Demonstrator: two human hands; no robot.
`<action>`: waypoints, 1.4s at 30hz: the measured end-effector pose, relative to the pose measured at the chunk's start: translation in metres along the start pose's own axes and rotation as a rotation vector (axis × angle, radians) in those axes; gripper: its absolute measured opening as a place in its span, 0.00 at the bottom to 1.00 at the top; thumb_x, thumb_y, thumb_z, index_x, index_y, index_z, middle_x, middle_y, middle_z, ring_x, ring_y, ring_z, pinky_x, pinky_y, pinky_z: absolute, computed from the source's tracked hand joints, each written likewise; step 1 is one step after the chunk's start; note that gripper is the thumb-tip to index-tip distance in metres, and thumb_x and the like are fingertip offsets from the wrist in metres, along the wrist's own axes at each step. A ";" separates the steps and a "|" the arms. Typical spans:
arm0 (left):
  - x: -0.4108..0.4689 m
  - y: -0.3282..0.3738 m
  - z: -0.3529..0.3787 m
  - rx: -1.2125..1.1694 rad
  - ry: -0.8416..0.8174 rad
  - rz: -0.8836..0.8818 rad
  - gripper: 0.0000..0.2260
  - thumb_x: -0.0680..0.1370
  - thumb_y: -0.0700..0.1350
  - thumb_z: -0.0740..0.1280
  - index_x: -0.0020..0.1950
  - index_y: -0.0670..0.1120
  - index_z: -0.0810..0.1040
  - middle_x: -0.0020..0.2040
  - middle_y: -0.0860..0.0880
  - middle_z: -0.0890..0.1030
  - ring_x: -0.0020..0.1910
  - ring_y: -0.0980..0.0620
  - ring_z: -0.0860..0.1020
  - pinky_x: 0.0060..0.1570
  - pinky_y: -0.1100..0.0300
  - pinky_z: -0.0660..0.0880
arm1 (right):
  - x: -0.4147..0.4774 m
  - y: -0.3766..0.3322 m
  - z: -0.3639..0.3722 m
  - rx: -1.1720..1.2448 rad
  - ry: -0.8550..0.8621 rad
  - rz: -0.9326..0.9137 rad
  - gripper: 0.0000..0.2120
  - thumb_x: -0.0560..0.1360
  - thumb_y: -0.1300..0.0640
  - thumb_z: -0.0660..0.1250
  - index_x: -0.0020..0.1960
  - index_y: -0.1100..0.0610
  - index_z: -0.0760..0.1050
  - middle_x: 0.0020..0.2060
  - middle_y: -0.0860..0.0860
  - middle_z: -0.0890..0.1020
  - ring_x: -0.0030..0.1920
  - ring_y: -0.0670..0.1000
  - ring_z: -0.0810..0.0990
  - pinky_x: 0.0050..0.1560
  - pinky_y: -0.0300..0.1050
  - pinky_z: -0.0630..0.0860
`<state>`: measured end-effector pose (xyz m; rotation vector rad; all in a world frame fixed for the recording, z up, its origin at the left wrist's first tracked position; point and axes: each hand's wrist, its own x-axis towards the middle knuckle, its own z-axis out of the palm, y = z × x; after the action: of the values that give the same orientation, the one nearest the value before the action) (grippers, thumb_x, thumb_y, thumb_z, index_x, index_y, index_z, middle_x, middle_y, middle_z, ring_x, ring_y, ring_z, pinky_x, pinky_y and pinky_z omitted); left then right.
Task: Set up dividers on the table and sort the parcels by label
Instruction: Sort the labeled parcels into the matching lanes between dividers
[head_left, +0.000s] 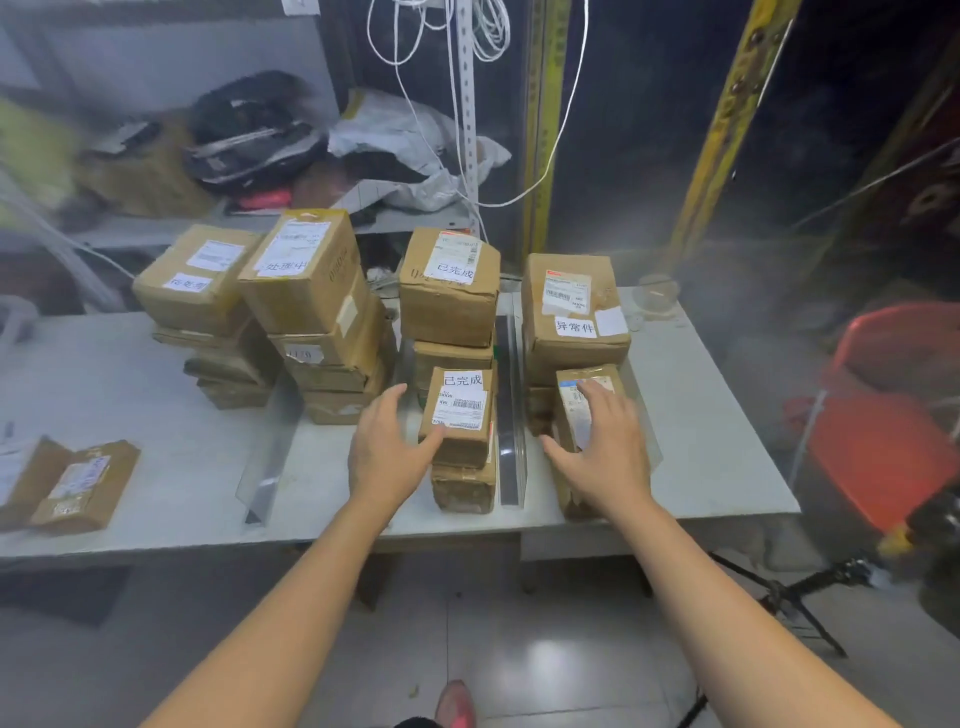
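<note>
Brown cardboard parcels stand in stacks on a grey table (119, 395). Two clear dividers, a left divider (270, 457) and a right divider (511, 415), split the tabletop into lanes. My left hand (387, 452) is spread open, its thumb touching the left side of a small parcel (460, 410) labelled 已完成 on a low front stack. My right hand (605, 447) lies flat with straight fingers on top of a small parcel (574, 410) in the right lane. Behind it stands a larger box (571, 317) labelled 异常件.
Two tall parcel stacks (306, 306) fill the left-middle lane. Two loose parcels (78, 483) lie at the table's left front. A red bin (893, 415) and a tripod (800, 597) stand to the right. White cables (467, 104) hang behind.
</note>
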<state>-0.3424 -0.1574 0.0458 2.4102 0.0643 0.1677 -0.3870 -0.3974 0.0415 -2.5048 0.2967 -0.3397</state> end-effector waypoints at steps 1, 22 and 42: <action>-0.001 -0.002 -0.009 0.043 0.000 0.013 0.33 0.74 0.59 0.72 0.75 0.50 0.66 0.72 0.50 0.72 0.70 0.48 0.70 0.65 0.47 0.73 | 0.002 -0.009 0.001 -0.011 -0.055 -0.035 0.37 0.72 0.44 0.73 0.76 0.52 0.64 0.73 0.49 0.69 0.74 0.52 0.64 0.74 0.52 0.65; -0.043 -0.212 -0.257 0.649 -0.052 -0.096 0.37 0.77 0.60 0.64 0.80 0.48 0.54 0.79 0.46 0.61 0.77 0.45 0.61 0.72 0.47 0.64 | -0.057 -0.274 0.128 -0.224 -0.359 -0.567 0.32 0.76 0.45 0.68 0.76 0.52 0.63 0.73 0.50 0.70 0.74 0.54 0.65 0.71 0.51 0.65; 0.016 -0.445 -0.425 0.584 0.015 -0.185 0.33 0.78 0.56 0.65 0.79 0.46 0.58 0.75 0.47 0.67 0.74 0.47 0.64 0.70 0.53 0.63 | -0.100 -0.491 0.313 -0.254 -0.484 -0.542 0.32 0.76 0.47 0.67 0.77 0.52 0.62 0.74 0.48 0.69 0.74 0.53 0.64 0.70 0.49 0.66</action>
<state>-0.3859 0.4563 0.0663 2.9630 0.3895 0.0885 -0.3190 0.1895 0.0605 -2.7832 -0.5719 0.1157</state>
